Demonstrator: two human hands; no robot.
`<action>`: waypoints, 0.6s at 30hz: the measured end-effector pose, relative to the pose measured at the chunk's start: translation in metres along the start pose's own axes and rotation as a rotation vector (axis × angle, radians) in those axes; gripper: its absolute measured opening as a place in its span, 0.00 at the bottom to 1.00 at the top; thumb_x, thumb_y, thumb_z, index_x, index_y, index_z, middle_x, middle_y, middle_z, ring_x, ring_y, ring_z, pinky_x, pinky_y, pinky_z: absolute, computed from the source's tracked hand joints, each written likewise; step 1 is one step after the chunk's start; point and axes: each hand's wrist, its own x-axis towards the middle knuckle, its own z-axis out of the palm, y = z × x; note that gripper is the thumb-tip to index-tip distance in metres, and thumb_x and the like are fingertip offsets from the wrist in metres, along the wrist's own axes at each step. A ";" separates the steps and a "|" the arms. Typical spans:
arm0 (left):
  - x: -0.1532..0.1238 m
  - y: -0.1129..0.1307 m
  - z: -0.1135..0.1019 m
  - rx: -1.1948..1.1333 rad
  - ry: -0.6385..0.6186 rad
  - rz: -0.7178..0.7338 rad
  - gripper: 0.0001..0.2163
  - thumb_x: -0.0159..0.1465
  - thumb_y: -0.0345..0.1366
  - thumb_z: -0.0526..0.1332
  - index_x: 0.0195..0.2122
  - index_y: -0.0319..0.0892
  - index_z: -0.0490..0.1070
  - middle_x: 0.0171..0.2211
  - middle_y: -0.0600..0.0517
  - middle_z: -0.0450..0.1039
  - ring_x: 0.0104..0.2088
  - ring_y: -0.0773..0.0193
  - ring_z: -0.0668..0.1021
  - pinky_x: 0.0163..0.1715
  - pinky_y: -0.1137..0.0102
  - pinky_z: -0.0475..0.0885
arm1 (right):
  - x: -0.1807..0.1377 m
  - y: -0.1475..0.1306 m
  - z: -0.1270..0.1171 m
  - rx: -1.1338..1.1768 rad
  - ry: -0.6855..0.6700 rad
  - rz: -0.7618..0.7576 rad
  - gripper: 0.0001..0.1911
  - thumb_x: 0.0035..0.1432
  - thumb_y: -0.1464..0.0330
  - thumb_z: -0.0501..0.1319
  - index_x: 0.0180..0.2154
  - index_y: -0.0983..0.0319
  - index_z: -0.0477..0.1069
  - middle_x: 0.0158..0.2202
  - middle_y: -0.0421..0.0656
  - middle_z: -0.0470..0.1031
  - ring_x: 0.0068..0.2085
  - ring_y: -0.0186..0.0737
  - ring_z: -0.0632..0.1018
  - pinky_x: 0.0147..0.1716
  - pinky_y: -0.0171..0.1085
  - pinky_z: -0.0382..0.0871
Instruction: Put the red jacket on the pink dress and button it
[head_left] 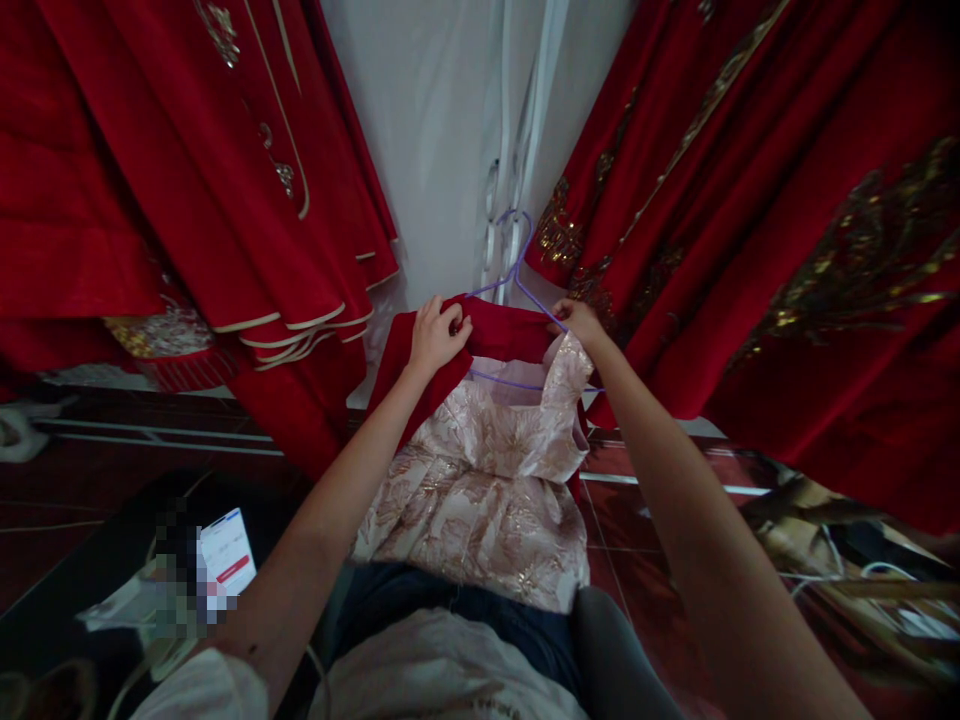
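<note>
A pale pink dress (495, 440) with a gold floral pattern hangs on a purple wire hanger (519, 268) and spreads toward my lap. One of its shoulder straps sits on the hanger's right side. Behind the dress lies a red garment (510, 328). My left hand (441, 335) is closed on the red garment's upper left part. By the hanger's right arm, my right hand (579, 322) pinches the red garment's edge close to the dress strap; its fingertips are partly hidden. The hanger's hook is beside the white cabinet handles (491, 240).
Red garments with gold trim (277, 200) hang at the left, and red garments with sequins (750, 220) at the right. A white cabinet (420, 120) stands ahead. A lit phone (226, 555) is at the lower left. Clutter with cables (840, 550) lies at the lower right.
</note>
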 end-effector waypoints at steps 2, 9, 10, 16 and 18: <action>0.000 -0.001 0.004 0.001 0.008 0.003 0.09 0.64 0.38 0.59 0.28 0.42 0.65 0.34 0.49 0.66 0.40 0.58 0.71 0.44 0.65 0.63 | 0.001 0.004 0.002 -0.002 0.004 0.000 0.10 0.31 0.75 0.61 0.21 0.60 0.64 0.21 0.35 0.66 0.26 0.34 0.68 0.30 0.34 0.62; 0.000 -0.003 0.011 0.016 0.021 0.007 0.09 0.65 0.38 0.58 0.28 0.42 0.65 0.35 0.48 0.66 0.41 0.57 0.71 0.44 0.64 0.64 | 0.005 0.011 0.004 0.029 0.002 -0.009 0.09 0.31 0.74 0.61 0.22 0.60 0.64 0.20 0.34 0.66 0.24 0.32 0.67 0.26 0.31 0.60; 0.000 -0.003 0.011 0.018 0.023 0.010 0.09 0.65 0.38 0.58 0.28 0.42 0.65 0.35 0.48 0.66 0.41 0.57 0.71 0.44 0.64 0.64 | 0.005 0.011 0.004 0.026 0.005 -0.009 0.09 0.31 0.74 0.61 0.22 0.60 0.64 0.19 0.33 0.65 0.24 0.31 0.66 0.26 0.31 0.59; 0.002 -0.003 0.020 0.025 0.049 0.016 0.10 0.64 0.38 0.58 0.27 0.42 0.64 0.34 0.49 0.65 0.40 0.58 0.71 0.43 0.64 0.65 | 0.006 0.007 -0.001 0.016 -0.006 -0.002 0.10 0.32 0.71 0.62 0.22 0.60 0.63 0.19 0.34 0.66 0.22 0.30 0.65 0.24 0.31 0.59; 0.002 -0.003 0.024 0.019 0.052 0.011 0.10 0.65 0.38 0.58 0.27 0.42 0.64 0.34 0.49 0.65 0.40 0.58 0.72 0.44 0.64 0.65 | 0.007 0.007 -0.003 0.002 -0.015 0.007 0.10 0.32 0.70 0.62 0.22 0.60 0.63 0.19 0.34 0.66 0.23 0.31 0.66 0.25 0.31 0.60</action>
